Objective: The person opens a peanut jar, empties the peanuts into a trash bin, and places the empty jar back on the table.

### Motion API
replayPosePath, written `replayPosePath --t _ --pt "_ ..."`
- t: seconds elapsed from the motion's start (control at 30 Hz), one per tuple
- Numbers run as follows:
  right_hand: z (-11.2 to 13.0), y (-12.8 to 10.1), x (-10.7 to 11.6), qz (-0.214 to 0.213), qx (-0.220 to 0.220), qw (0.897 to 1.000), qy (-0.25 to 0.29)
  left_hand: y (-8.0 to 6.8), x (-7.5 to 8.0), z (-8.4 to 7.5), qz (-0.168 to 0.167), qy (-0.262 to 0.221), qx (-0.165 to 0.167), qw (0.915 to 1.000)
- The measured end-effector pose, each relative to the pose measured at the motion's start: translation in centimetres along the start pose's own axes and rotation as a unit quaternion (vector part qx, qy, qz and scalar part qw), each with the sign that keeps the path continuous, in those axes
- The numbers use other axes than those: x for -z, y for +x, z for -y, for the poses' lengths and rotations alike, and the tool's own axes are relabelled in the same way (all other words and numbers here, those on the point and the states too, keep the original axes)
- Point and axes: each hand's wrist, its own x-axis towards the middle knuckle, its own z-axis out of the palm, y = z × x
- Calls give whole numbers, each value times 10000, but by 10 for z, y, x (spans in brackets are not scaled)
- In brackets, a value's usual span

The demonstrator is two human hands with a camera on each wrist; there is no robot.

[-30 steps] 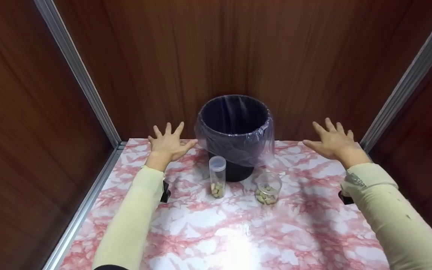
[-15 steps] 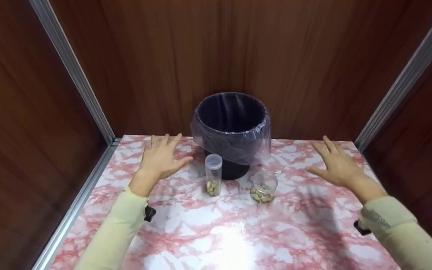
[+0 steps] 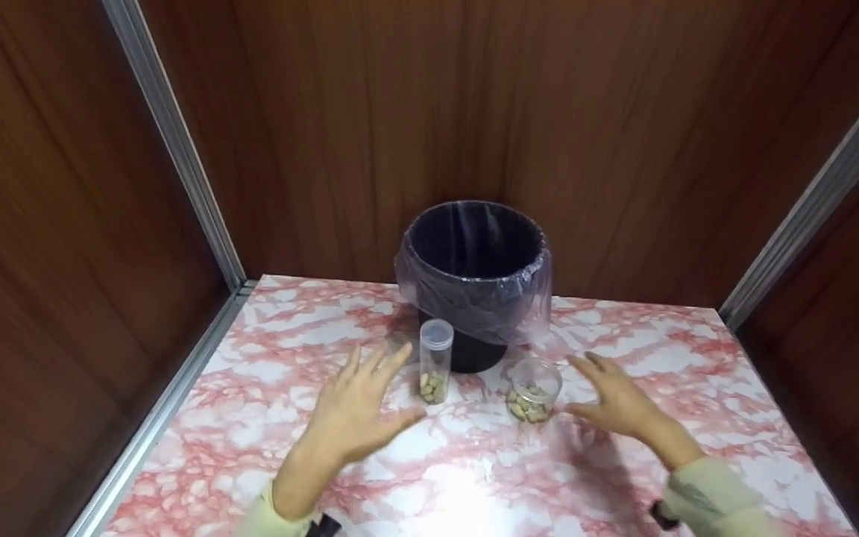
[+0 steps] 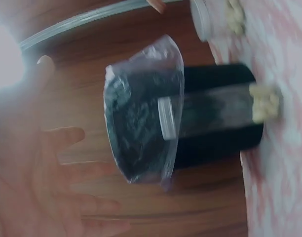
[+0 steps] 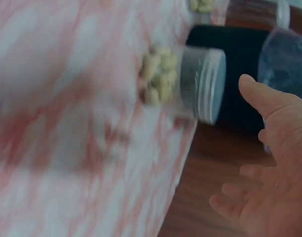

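A tall clear tube (image 3: 435, 362) with a lid stands upright on the pink marble table (image 3: 437, 485), with pale nuts in its bottom. To its right stands a short clear jar (image 3: 534, 389), also holding nuts. My left hand (image 3: 359, 412) hovers open with spread fingers just left of the tube, not touching it. Beside the jar's right side my right hand (image 3: 614, 403) is open, close to the jar but apart from it. The left wrist view shows the tube (image 4: 210, 111) and my open left hand (image 4: 47, 173). In the blurred right wrist view, the jar (image 5: 185, 81) lies near my open right hand (image 5: 274, 163).
A black bin (image 3: 474, 276) lined with a clear plastic bag stands just behind the two containers, against the wooden back wall. Wooden side walls with metal trim (image 3: 176, 149) close in the table on the left and right.
Both hands have drawn back from either side of the bin and moved inward, now flanking the tube and the jar. The containers and bin have not moved.
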Motion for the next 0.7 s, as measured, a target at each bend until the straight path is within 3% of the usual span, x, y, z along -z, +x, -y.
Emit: replayPosePath --t 0.17,0.37,0.57,0.7 --pt "11 31 -25 150 -82 9998 95 -16 -21 -13 29 -454 -150 9989" --pt "18 60 -44 345 -399 9985 -173 -22 -43 -26 68 -1112 -200 9936" --pt "18 63 -49 164 -531 9979 -332 -21 -55 -32 74 -1636 -160 9864" --pt "22 56 -48 57 -530 9985 -104 -21 -73 -30 -97 -2327 -122 9724"
